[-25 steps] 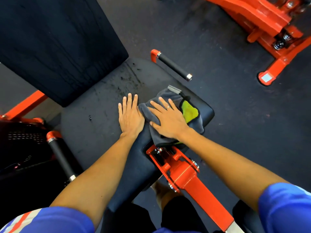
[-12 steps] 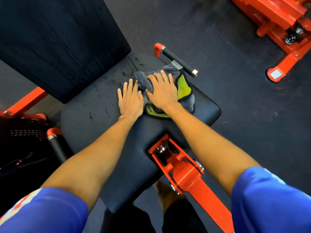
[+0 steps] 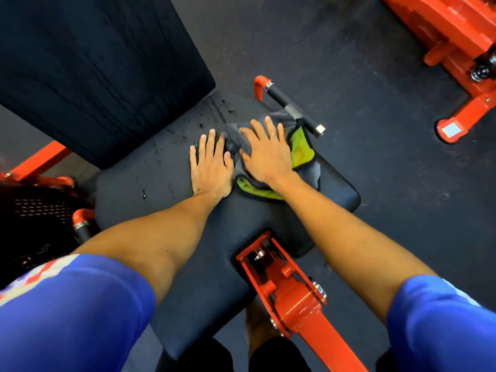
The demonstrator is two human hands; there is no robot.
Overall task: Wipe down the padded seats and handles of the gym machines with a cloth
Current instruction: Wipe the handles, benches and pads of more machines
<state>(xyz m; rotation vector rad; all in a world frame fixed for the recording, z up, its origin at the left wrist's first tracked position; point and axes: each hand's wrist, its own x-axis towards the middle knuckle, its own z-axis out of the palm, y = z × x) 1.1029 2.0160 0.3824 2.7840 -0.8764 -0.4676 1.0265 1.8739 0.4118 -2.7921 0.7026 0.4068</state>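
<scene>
On the seat, toward its far edge, the right hand presses the grey-green cloth with straight, spread fingers, hiding its middle. The left hand lies flat beside it, fingers straight.

No readable text is showing anywhere in this scene.
A pale square sticker is sitting on the orange painted steel foot of a gym machine at far right, appearing blank. A red and white pattern is running across the blue fabric sleeve at lower left, too blurred to read.
</scene>
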